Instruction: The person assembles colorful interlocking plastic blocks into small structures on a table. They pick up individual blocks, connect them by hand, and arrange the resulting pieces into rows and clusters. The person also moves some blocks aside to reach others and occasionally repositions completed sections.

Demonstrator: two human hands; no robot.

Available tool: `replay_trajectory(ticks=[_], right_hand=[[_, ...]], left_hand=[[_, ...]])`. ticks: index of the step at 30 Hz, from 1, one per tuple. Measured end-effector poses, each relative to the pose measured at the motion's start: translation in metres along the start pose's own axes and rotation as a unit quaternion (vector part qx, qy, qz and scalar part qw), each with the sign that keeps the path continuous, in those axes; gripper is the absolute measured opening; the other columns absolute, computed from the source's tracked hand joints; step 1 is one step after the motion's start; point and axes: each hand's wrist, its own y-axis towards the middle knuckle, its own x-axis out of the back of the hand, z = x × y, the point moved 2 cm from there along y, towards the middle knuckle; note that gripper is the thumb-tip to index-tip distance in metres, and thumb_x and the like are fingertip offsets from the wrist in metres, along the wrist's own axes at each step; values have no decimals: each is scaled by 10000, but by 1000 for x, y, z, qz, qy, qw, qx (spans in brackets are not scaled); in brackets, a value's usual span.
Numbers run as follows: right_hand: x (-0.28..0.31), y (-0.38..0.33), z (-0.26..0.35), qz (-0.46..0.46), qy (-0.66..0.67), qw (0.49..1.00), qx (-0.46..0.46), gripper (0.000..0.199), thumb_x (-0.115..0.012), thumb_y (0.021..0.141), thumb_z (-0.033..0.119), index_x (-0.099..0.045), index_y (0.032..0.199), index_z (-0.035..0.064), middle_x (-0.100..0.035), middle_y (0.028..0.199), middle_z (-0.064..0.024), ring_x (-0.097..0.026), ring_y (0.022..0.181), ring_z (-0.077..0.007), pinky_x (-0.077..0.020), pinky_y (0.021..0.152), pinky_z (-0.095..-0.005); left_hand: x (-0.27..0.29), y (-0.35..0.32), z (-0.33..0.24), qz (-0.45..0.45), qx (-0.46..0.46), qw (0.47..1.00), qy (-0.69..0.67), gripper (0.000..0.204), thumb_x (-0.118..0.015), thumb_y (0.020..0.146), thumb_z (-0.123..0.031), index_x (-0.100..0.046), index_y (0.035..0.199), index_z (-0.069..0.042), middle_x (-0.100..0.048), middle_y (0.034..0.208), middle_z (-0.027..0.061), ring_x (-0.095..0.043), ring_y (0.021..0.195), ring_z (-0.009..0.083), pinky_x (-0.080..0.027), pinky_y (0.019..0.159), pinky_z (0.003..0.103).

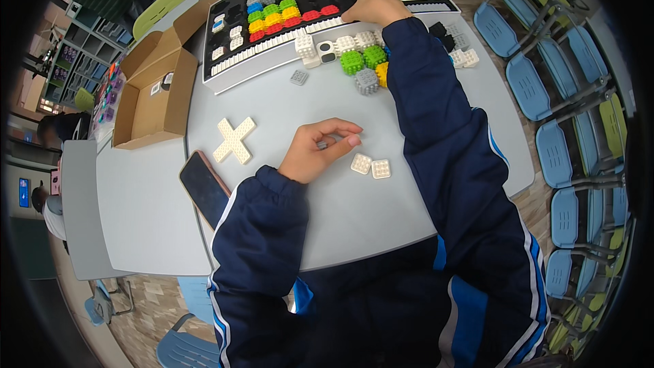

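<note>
Head view showed the right hand [373, 5] stretched out to the black tray [225, 27], its fingers pressed down among the red studded cubes [310, 16] in the front row; whether they gripped one could not be told. Blue, green, yellow and grey cubes filled neighbouring cells, seated snugly so that their knobbly tops lined up. The left hand [317, 152] rested nearer the body on the smooth grey worktop [381, 211], its fingers curled together, pinching a small grey piece [322, 143]. Two flat white studded tiles [370, 165] lay just beside it. Loose green, grey and white cubes [361, 61] were clustered by the tray's front edge, within easy reach. A white cross-shaped plate [234, 140], a dark phone [204, 187] and an open cardboard box [153, 92] sat to the left.
</note>
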Motion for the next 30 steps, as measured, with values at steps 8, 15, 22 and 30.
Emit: replay_trajectory(ticks=[8, 15, 22, 30], right_hand=[[2, -9, 9, -43, -22, 999, -2, 461, -801, 611, 391, -762, 956, 87, -721, 998, -160, -699, 949, -318, -550, 839, -412], [15, -5, 1, -78, -22, 997, 12, 461, -771, 631, 422, -759, 937, 77, -726, 962, -158, -702, 912, -330, -548, 827, -418], [28, -2, -18, -70, 0, 997, 6, 457, -776, 634, 409, -751, 917, 51, -726, 937, -158, -709, 893, -316, -553, 795, -413], [24, 4, -37, -79, -51, 996, -7, 432, -816, 637, 362, -751, 932, 53, -729, 947, -153, -712, 894, -311, -555, 790, -419]], left_hand=[[0, 2, 9, -6, -35, 999, -18, 191, -629, 947, -91, -684, 1107, -2, -699, 1006, 74, -662, 886, 101, -485, 722, 200], [-1, 3, 9, -1, -47, 999, -20, 194, -627, 949, -92, -682, 1107, 8, -698, 1006, 77, -664, 896, 107, -490, 730, 203], [0, 2, 11, -5, -42, 999, -15, 192, -627, 948, -97, -687, 1097, 8, -698, 1006, 80, -668, 925, 128, -493, 738, 213], [-2, 3, 9, -4, -47, 999, -17, 186, -631, 945, -92, -691, 1090, 8, -698, 1009, 76, -670, 928, 129, -490, 739, 211]])
